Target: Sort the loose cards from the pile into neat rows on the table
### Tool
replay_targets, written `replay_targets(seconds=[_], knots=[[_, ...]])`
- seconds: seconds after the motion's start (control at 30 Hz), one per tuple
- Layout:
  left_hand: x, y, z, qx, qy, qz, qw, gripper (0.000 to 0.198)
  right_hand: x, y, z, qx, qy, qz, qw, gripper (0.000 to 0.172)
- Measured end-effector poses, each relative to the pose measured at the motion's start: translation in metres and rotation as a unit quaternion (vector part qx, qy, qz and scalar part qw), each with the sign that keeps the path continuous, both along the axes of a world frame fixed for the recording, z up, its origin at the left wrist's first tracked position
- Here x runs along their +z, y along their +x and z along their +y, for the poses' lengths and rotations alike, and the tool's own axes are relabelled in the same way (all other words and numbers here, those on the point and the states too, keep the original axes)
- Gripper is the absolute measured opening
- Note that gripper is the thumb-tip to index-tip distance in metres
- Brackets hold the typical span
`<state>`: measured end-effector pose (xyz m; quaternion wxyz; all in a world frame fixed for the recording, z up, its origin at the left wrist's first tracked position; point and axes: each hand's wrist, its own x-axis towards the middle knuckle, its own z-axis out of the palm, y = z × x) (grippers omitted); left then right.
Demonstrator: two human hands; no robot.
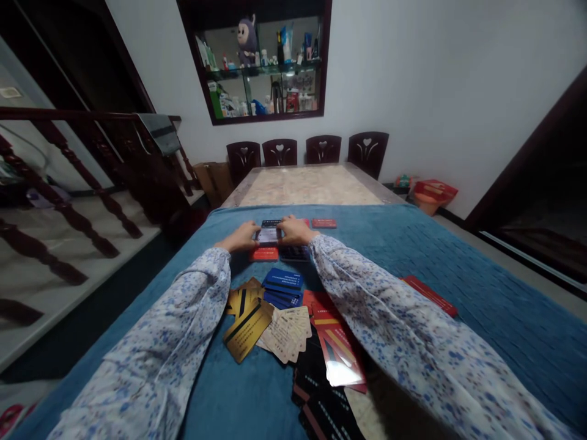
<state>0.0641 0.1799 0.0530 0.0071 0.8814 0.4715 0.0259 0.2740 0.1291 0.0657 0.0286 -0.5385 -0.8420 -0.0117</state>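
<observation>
Blue cloth (385, 244) spreading rightward, left hand (243, 236) and right hand (296, 231) gripping grey card (268, 236) by edges

White wall (422, 85); dark-framed niche (270, 118) set into it, fitted with a glass shelf (233, 74); four dark chairs (376, 153) aligned beyond the bench (312, 183); railing (68, 114) at left.

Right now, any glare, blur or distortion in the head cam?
Head view, foreground: glare whites out the near end of a red card. Head view, centre: print on the pale card between left hand and right hand is unreadable. Head view, edges: wide-angle stretch, railing leaning, far right in deep shadow.
</observation>
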Motion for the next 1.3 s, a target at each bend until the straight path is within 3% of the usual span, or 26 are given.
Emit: replay_targets(seconds=[0.5,1.3], knots=[[-0.019,0.003,0.027,0.021,-0.013,0.032,0.999,0.036,-0.011,-0.008,0.02,-0.021,-0.03,-0.013,0.999,0.041],[-0.015,0.008,0.035,0.028,-0.061,0.034,0.997,0.02,-0.007,-0.012,0.025,-0.032,-0.07,-0.029,0.997,0.044]])
